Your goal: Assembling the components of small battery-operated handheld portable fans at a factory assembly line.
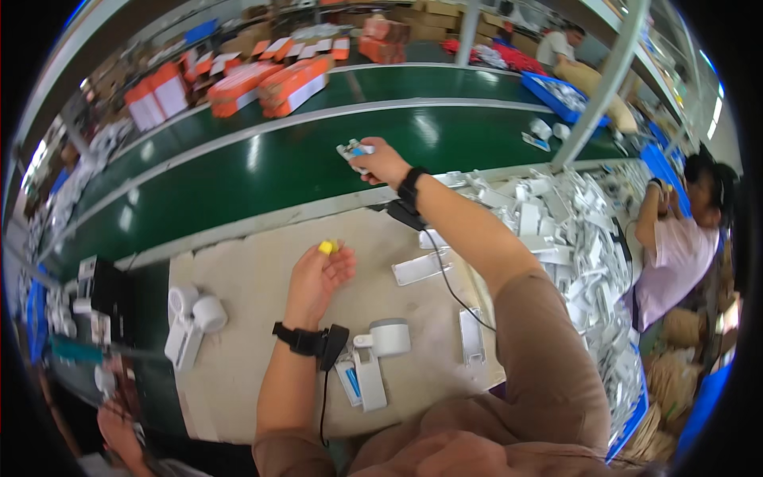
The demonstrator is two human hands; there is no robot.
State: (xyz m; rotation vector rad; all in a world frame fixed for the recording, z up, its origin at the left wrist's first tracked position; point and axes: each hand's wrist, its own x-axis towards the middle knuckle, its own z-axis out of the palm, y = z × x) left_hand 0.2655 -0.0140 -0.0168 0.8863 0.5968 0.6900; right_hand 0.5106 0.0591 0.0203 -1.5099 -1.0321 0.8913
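Stretched out over the far green belt, my right hand (383, 163) is closed on a small white part with a blue patch (354, 151); its exact kind is hard to make out. My left hand (318, 278) hovers above the cardboard-covered bench, palm partly up and fingers loosely curled apart. Something yellow (327, 247) covers a fingertip of that hand. Beside my left wrist lies a white device with a round grey-topped head (389, 337) and a flat body (369, 381). White rectangular casings (420, 269) lie to its right, one nearer my right arm (472, 336).
A white twin-headed device (191, 318) sits at the bench's left. Loose white plastic parts (584, 238) are heaped at right. Orange-white boxes (294, 83) and a blue tray (560, 94) stand along the belts (270, 171). A post (608, 83) rises at right; co-workers (675, 238) are nearby.
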